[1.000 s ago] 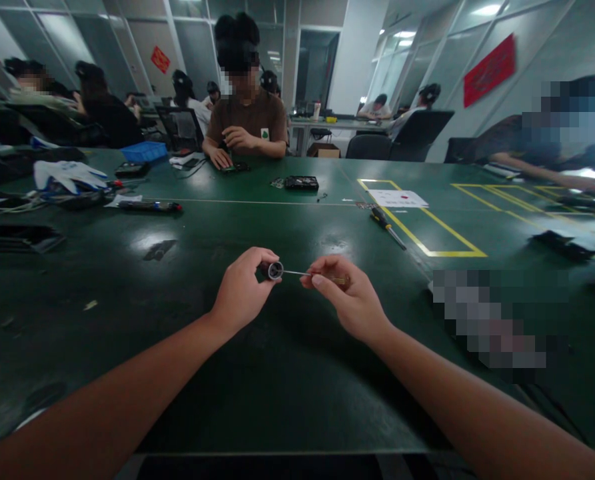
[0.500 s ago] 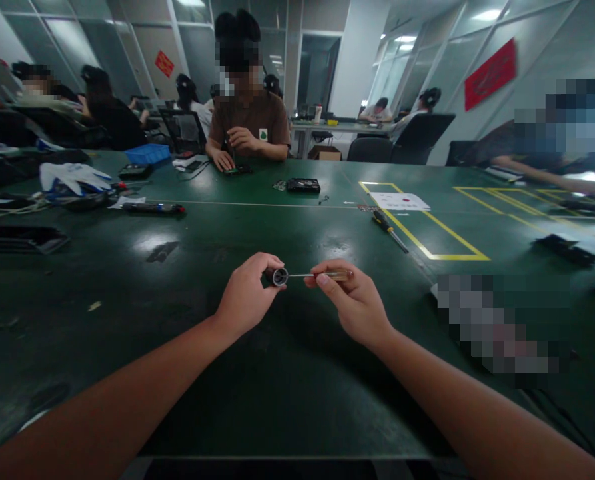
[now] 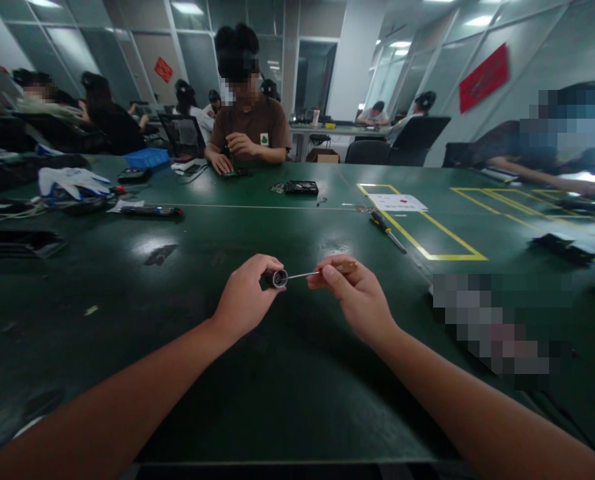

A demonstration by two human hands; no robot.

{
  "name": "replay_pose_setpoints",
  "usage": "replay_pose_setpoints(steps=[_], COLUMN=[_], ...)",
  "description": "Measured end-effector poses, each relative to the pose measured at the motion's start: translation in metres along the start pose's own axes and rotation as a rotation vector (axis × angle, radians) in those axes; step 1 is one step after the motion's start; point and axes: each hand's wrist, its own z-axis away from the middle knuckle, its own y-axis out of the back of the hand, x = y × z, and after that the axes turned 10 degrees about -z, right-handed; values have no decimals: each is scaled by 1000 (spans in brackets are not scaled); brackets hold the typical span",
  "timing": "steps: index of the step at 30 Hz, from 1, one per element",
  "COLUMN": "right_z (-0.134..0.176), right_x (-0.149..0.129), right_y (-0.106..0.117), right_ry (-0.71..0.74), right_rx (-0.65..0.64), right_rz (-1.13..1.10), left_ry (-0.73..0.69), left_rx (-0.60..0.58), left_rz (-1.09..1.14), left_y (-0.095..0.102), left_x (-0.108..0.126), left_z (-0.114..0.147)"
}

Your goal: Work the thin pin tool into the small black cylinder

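Between the thumb and fingers of my left hand (image 3: 247, 293) is a small dark round part (image 3: 278, 279) with a light metal rim. Its hollow end faces me and to the right. My right hand (image 3: 354, 290) is closed around the amber handle of a thin screwdriver (image 3: 304, 275), most of the handle hidden by the fingers. The shaft runs left, its tip at the opening of the round part; how deep it sits cannot be made out. Both hands are above the green table (image 3: 257, 400).
A yellow-and-black screwdriver (image 3: 388, 231) lies beyond my right hand, by a paper sheet (image 3: 397, 202). White-and-blue gloves (image 3: 72, 183), a dark pen-like tool (image 3: 150, 211) and a blue tray (image 3: 147, 158) are at left. A co-worker (image 3: 250, 127) sits opposite, near a black part (image 3: 301, 187).
The screwdriver has tilted, its handle end now a little higher and the shaft slanting down to the left. My right fingers have shifted slightly on the handle. My left hand has barely moved.
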Motion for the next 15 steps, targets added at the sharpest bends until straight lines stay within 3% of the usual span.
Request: replay_pose_setpoints(steps=[15], right_z=[2], right_x=[0], right_y=[0], right_ry=[21], right_rx=[-26], right_rz=[48], left_ry=[5], left_rx=[-2], left_rz=[8], left_y=[2], left_x=[1], left_z=[0])
